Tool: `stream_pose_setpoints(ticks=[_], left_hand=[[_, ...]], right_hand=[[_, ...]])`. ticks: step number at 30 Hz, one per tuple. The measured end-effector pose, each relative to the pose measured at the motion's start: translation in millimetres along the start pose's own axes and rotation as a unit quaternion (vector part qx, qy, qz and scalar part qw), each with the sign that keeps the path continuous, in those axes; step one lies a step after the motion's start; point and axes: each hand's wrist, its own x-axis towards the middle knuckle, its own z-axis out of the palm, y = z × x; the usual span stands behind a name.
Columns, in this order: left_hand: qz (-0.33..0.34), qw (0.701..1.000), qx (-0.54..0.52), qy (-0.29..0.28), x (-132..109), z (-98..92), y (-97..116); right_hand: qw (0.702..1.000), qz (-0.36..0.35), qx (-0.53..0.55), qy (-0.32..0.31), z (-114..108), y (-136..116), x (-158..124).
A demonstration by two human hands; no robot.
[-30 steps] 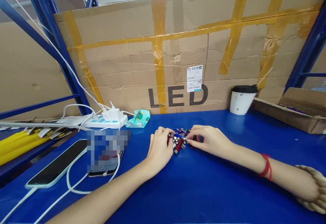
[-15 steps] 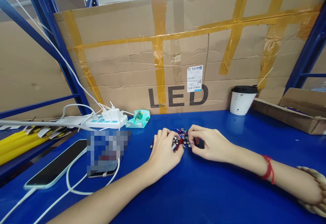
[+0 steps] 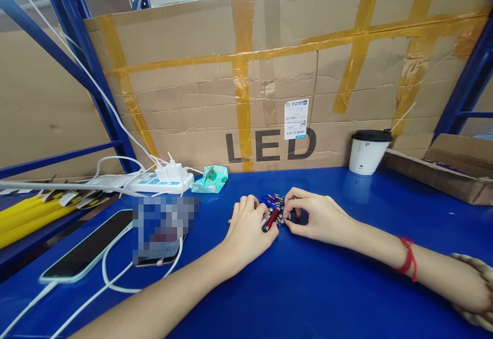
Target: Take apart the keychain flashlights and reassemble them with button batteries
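Note:
A small heap of coloured metal keychain torches (image 3: 276, 210) with clips lies on the blue table (image 3: 308, 287), in the middle. My left hand (image 3: 248, 228) rests at the heap's left side, fingers curled round a red torch (image 3: 270, 220). My right hand (image 3: 316, 214) lies at the heap's right side, its thumb and fingers pinched on small pieces in the heap that I cannot name. A red string circles my right wrist (image 3: 408, 258).
A taped cardboard sheet marked LED (image 3: 269, 87) stands behind the table. A lidded paper cup (image 3: 365, 151) sits at the back right by a flat carton (image 3: 442, 172). At left lie a power strip (image 3: 154, 181), a tissue pack (image 3: 211, 179), two phones (image 3: 84, 249) with white cables, and yellow rods (image 3: 26, 215).
My left hand has slid right over the heap and closed on the red torch. My right hand has drawn in closer and its fingers have curled tighter.

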Motion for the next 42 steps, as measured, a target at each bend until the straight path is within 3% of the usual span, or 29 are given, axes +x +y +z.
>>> stream_pose_setpoints(ticks=[8,14,23,31,39,42], left_hand=[[-0.038,0.999,-0.038,-0.004,1.8,-0.3,0.4],[-0.068,0.99,-0.117,0.033,4.5,-3.3,0.5],[-0.08,0.948,-0.293,0.094,6.2,-3.3,-1.9],[-0.092,0.921,-0.371,0.077,5.3,-2.0,-0.8],[-0.1,0.893,-0.433,0.063,4.0,-3.4,5.1],[-0.103,0.899,-0.422,0.057,4.0,-4.1,5.6]], right_hand=[[1.0,0.005,-0.012,0.0,-2.0,-1.0,-2.4],[0.998,0.002,-0.067,0.01,-2.9,1.7,-0.9],[0.99,0.003,-0.14,0.037,0.3,11.2,-0.9],[0.997,-0.07,-0.019,0.031,0.9,3.3,-1.0],[0.992,-0.098,-0.079,-0.022,0.8,5.1,0.8],[0.991,-0.1,-0.092,-0.018,0.2,6.5,0.6]])
